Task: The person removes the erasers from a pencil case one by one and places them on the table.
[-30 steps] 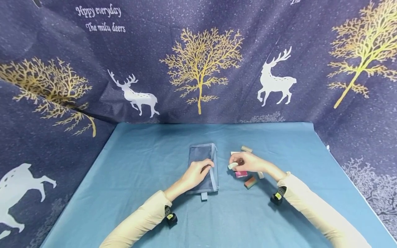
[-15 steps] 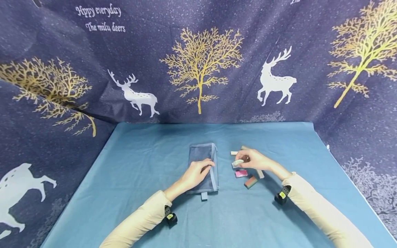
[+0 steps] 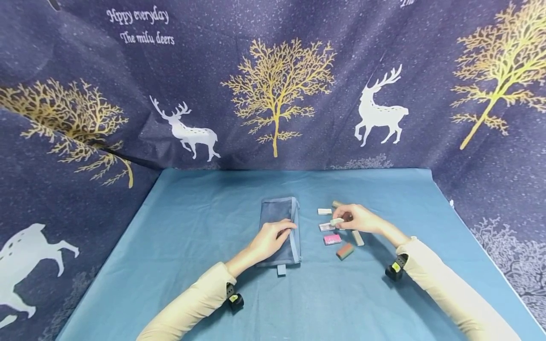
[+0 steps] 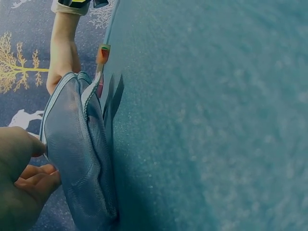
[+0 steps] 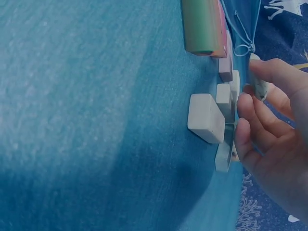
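Note:
A blue mesh zip pouch (image 3: 279, 208) lies on the blue cloth in the middle of the head view. My left hand (image 3: 269, 239) pinches its top layer near the zipper; in the left wrist view the pouch (image 4: 72, 139) bulges, with thumb and fingers at its edge. To the right, my right hand (image 3: 360, 219) holds a small pale green eraser (image 3: 337, 221) between thumb and fingertips, above other erasers. In the right wrist view this eraser (image 5: 260, 86) is off the cloth. Beneath and around are a clear-and-white eraser (image 3: 326, 227) and a pink eraser (image 3: 332, 239).
A white eraser (image 3: 324, 211) lies behind, with a tan one (image 3: 337, 204) partly hidden by the right hand. Nearer are a red-and-green eraser (image 3: 345, 251) and a whitish block (image 3: 357, 237). A patterned dark curtain (image 3: 273, 94) hangs at the cloth's back edge.
My right hand has moved rightward and slightly back with the pale green eraser, uncovering the white and clear-and-white erasers. The left hand stays at the pouch.

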Demonstrator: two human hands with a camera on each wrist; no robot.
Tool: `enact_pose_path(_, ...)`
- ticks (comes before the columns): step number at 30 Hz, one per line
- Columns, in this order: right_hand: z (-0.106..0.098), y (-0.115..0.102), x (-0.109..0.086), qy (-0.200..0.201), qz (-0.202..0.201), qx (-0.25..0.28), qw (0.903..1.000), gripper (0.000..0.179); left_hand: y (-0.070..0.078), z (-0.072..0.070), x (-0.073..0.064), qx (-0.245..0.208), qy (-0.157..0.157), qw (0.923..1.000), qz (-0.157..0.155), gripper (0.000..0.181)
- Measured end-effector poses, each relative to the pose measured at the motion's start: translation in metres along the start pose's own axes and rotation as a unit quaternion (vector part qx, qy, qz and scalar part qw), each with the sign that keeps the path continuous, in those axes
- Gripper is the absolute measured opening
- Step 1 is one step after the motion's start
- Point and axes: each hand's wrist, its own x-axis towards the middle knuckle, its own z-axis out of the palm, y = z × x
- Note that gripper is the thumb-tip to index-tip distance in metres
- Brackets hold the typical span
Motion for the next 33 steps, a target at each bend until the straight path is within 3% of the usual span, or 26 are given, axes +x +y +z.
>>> enact_pose_path(6,-0.002,-0.001,0.000,-0.005,0.017,-0.006,0.9998,0.018,0.000,0.000,0.000,-0.006,-0.001,1.0000,0.001,0.024)
enact_pose_path(33,-0.006,0.007,-0.010,-0.003,0.001,-0.028,0.9996,0.017,-0.002,0.003,0.000,0.006,-0.010,0.9998,-0.016,0.023)
